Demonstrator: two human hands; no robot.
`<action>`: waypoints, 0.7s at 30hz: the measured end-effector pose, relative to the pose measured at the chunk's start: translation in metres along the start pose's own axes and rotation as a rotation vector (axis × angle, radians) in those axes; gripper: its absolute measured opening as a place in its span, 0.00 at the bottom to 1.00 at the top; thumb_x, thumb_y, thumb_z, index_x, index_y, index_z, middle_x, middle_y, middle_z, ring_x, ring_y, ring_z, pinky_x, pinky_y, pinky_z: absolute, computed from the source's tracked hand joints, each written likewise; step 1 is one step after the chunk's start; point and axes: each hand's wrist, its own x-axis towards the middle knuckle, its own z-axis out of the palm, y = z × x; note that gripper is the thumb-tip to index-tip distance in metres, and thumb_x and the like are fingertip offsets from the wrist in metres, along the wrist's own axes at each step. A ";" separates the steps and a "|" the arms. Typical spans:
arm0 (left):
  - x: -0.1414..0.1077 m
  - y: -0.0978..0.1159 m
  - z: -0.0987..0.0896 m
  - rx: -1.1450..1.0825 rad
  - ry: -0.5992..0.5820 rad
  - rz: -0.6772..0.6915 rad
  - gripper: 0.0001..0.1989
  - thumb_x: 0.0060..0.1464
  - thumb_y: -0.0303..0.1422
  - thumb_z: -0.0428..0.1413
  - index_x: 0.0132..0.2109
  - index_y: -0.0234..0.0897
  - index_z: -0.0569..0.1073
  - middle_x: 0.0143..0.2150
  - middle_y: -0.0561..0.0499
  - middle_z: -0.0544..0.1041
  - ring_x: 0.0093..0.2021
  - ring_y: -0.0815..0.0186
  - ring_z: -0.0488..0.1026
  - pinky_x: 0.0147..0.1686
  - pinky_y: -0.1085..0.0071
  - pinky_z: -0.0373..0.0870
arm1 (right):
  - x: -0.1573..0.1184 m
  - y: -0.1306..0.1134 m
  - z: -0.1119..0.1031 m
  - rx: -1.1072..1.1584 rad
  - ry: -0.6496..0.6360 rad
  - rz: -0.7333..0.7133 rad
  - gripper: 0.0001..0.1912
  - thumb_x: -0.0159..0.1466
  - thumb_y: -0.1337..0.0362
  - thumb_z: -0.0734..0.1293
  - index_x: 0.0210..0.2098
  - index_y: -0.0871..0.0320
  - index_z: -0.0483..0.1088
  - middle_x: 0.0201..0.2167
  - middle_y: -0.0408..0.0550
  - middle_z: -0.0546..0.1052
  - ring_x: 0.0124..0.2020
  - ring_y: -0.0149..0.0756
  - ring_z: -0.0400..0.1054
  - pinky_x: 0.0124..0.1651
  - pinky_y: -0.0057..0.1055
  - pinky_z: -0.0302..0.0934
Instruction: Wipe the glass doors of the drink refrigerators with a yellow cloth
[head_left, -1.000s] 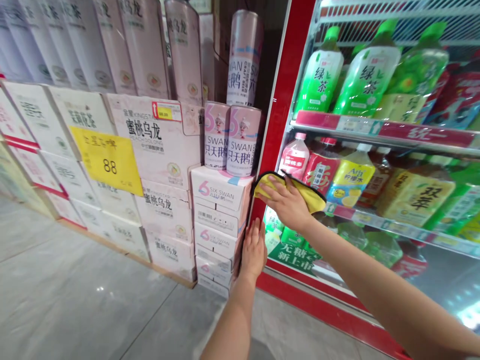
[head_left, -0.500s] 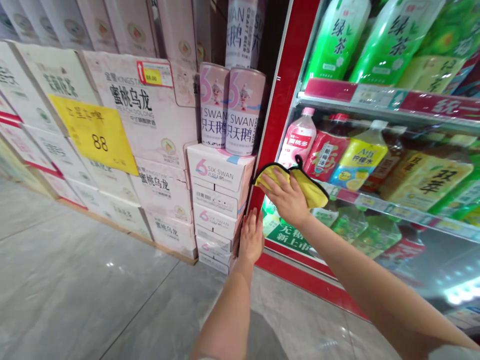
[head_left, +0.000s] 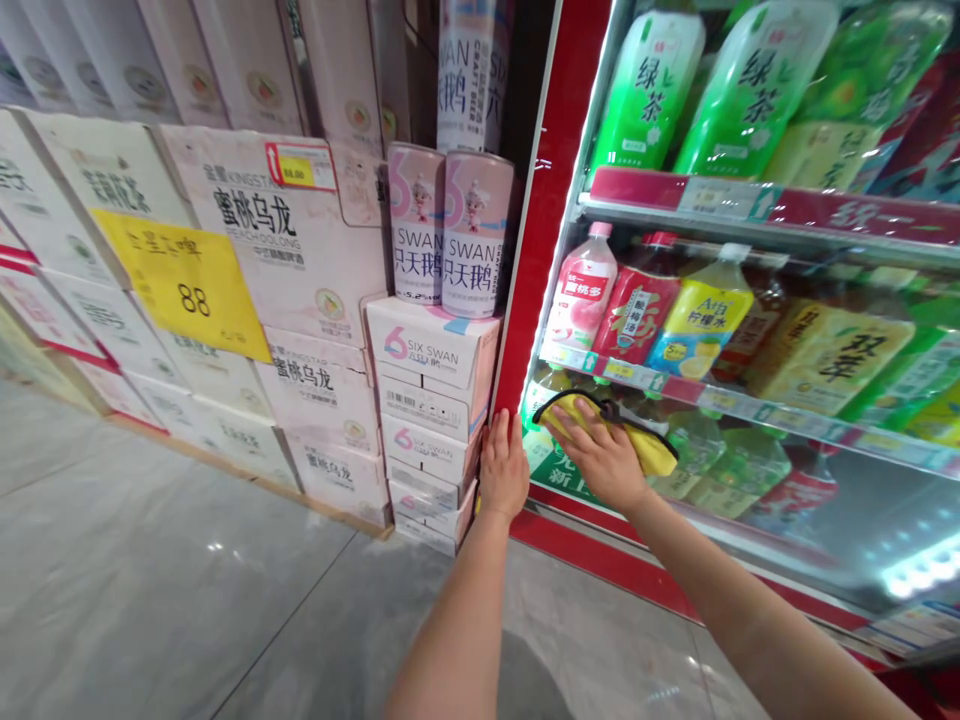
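A yellow cleaning cloth [head_left: 654, 453] with black edging lies bunched against the glass front of a drinks cooler. My right hand [head_left: 606, 462] presses down on it, fingers spread over the fabric. The cloth covers part of the lower-shelf bottles and the green sign at the bottom left of the glass. My left hand [head_left: 505, 468] rests with straight fingers on the cooler's red frame [head_left: 534, 220], right beside the stacked cartons, and holds nothing.
Behind the glass stand drink bottles [head_left: 701, 310] on several shelves. Left of the frame, two pink cans [head_left: 471, 235] stand on Six Swan cartons [head_left: 427, 350]. More beer cartons [head_left: 315, 270] with a yellow price sign [head_left: 196, 290] stretch leftward. Grey tiled floor [head_left: 172, 560] lies below.
My right hand and the cloth have slid down and slightly right, off the red frame and onto the lower glass. My left hand stays on the frame. The view has shifted slightly.
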 end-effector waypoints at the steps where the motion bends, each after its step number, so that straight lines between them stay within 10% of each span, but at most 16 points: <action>1: 0.002 0.001 0.000 -0.004 0.012 0.007 0.35 0.65 0.27 0.49 0.75 0.30 0.50 0.76 0.34 0.55 0.74 0.53 0.56 0.67 0.56 0.64 | -0.007 0.000 0.000 0.003 -0.017 -0.033 0.34 0.70 0.71 0.59 0.73 0.42 0.55 0.72 0.41 0.61 0.75 0.44 0.48 0.68 0.46 0.53; 8: 0.042 0.007 -0.016 -0.033 0.109 0.070 0.37 0.66 0.25 0.47 0.76 0.28 0.41 0.77 0.35 0.53 0.76 0.54 0.51 0.71 0.57 0.58 | 0.012 0.015 -0.015 -0.027 0.074 0.254 0.32 0.70 0.69 0.61 0.71 0.43 0.59 0.72 0.44 0.61 0.75 0.56 0.48 0.69 0.59 0.48; 15: 0.071 0.016 -0.022 -0.098 0.207 0.123 0.38 0.66 0.24 0.46 0.77 0.34 0.40 0.76 0.36 0.54 0.76 0.54 0.50 0.72 0.52 0.57 | -0.038 0.008 -0.009 0.005 -0.045 0.052 0.32 0.68 0.71 0.63 0.68 0.40 0.63 0.69 0.41 0.68 0.73 0.47 0.55 0.59 0.43 0.60; 21: 0.067 0.030 -0.015 -0.102 0.228 0.188 0.38 0.64 0.23 0.49 0.76 0.34 0.46 0.76 0.35 0.54 0.77 0.53 0.48 0.73 0.51 0.54 | -0.034 0.026 -0.014 -0.070 0.105 0.356 0.29 0.69 0.68 0.63 0.67 0.40 0.65 0.70 0.44 0.65 0.74 0.55 0.51 0.68 0.56 0.49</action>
